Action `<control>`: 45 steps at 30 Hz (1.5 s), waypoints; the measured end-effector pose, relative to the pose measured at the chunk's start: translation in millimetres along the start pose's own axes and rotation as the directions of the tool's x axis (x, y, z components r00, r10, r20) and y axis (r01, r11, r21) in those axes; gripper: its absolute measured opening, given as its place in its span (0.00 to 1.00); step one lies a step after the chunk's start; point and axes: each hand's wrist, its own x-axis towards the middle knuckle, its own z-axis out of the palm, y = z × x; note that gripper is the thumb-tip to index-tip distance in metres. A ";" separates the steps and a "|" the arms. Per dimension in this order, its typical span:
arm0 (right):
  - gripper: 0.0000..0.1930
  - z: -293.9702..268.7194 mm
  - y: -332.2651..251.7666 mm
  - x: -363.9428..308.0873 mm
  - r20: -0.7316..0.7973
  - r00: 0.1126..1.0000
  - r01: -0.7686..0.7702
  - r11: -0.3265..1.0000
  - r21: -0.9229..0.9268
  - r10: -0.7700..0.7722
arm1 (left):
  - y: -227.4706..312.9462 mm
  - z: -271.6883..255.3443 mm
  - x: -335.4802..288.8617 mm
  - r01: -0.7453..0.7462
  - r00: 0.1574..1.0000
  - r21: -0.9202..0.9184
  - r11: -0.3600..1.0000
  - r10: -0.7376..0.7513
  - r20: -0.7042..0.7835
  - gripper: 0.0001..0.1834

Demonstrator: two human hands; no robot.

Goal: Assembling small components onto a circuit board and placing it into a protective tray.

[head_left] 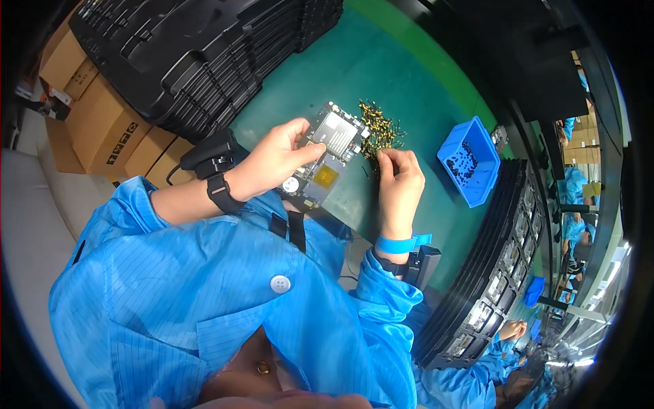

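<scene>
My left hand [289,153] grips a dark circuit board [337,133] by its left edge, thumb on top. The board carries a silver metal shield, a gold-coloured square patch and a round silver part near its lower end. My right hand [400,178] is closed in a pinch just right of the board; whatever is between the fingertips is too small to make out. Beyond those fingertips lies a loose pile of small, thin black and yellow parts [383,129], spread on the green table mat [293,85].
A blue plastic bin [488,178] with small black pieces stands to the right. Stacked black trays [501,286] holding boards line the right edge. More black trays [197,61] are stacked at the far left beside cardboard boxes [102,126]. Another person's hand [512,330] shows at lower right.
</scene>
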 end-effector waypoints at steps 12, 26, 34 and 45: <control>0.04 -9.3 0.8 -0.1 0.022 1.000 -0.025 0.996 0.090 0.023 | -6.4 7.6 5.4 -0.148 0.989 0.009 0.989 0.148 -0.001 0.23; 0.03 -19.8 -11.4 -6.8 -0.017 0.992 0.123 0.960 0.251 -0.123 | 12.4 14.3 -1.2 -0.166 0.986 0.149 0.975 0.168 0.000 0.15; 0.04 -28.3 -33.8 -17.1 0.073 0.962 0.232 0.930 0.285 -0.263 | 31.7 18.8 -14.3 -0.213 0.971 0.388 0.897 0.150 0.186 0.07; 0.04 -25.8 -41.3 -20.7 0.054 0.932 0.330 0.899 0.287 -0.359 | 36.9 18.4 -24.6 -0.301 0.949 0.473 0.828 0.212 0.232 0.05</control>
